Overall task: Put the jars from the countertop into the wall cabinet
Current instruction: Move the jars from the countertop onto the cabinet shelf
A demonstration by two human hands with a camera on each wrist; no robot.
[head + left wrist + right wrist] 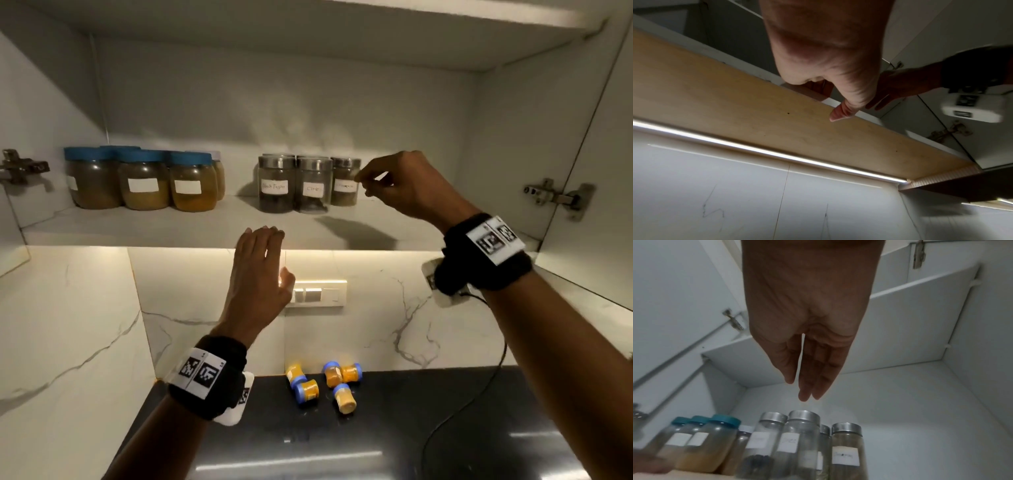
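Note:
Several small yellow jars with blue lids [322, 383] lie on their sides on the dark countertop [376, 438], near the wall. In the open wall cabinet, steel-lidded glass jars [308, 185] [797, 443] stand mid-shelf and larger blue-lidded jars [144, 178] [709, 439] stand to their left. My right hand [368, 185] [803, 386] hovers by the rightmost steel-lidded jar [344, 181], fingers relaxed, holding nothing. My left hand [274, 253] [838, 105] is raised flat in front of the shelf's front edge [171, 236], fingers straight and empty.
The shelf has bare room right of the steel-lidded jars and along its front. Door hinges [555, 197] [20, 168] sit at both cabinet sides. A switch plate [318, 293] is on the marble wall. A black cable [479, 394] runs across the countertop's right side.

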